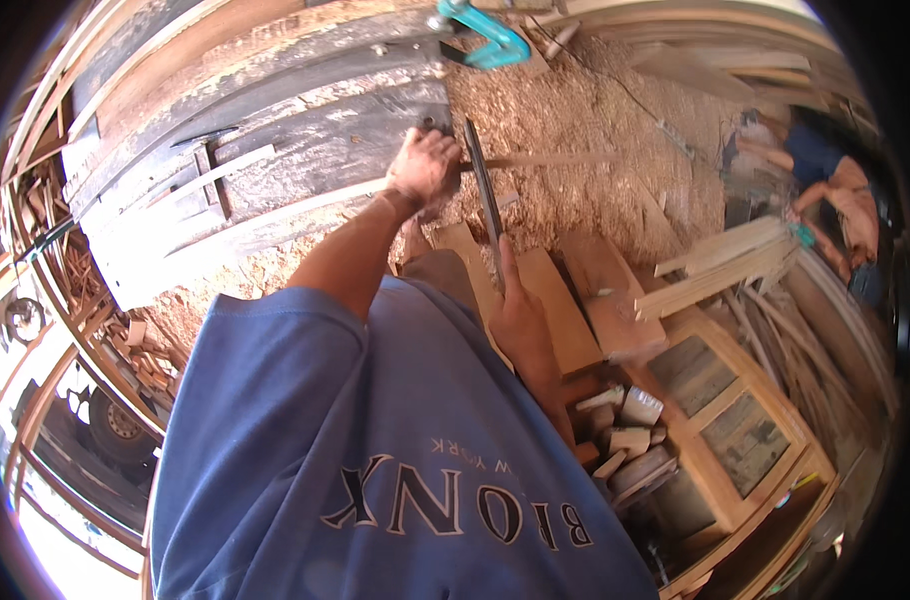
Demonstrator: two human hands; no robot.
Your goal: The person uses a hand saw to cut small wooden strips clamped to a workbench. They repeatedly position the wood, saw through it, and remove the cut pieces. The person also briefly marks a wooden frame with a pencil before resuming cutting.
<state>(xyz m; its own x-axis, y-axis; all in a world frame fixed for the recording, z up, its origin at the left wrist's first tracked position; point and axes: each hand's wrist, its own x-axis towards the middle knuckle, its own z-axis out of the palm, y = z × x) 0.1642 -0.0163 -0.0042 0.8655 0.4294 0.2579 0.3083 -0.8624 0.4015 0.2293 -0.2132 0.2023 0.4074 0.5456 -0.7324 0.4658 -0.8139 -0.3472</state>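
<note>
My left hand [425,165] is closed over a thin wooden strip [310,208] at the end of the dark workbench [325,130]. The strip lies along the bench and sticks out past its end, to the right. Just right of that hand, a long dark narrow tool [485,190], which looks like a handsaw seen edge-on, stands across the strip. My right hand [520,315] is wrapped round its near end, index finger stretched along it. The handle is hidden in my hand. Whether the blade touches the strip, I cannot tell.
A turquoise clamp [500,45] is at the bench's far corner. On the bench lies a metal T-shaped tool [210,175]. Wood shavings [595,120] cover the floor. Boards [555,310], a wooden frame [735,420] and offcuts [630,440] are at right. Another person [830,180] works far right.
</note>
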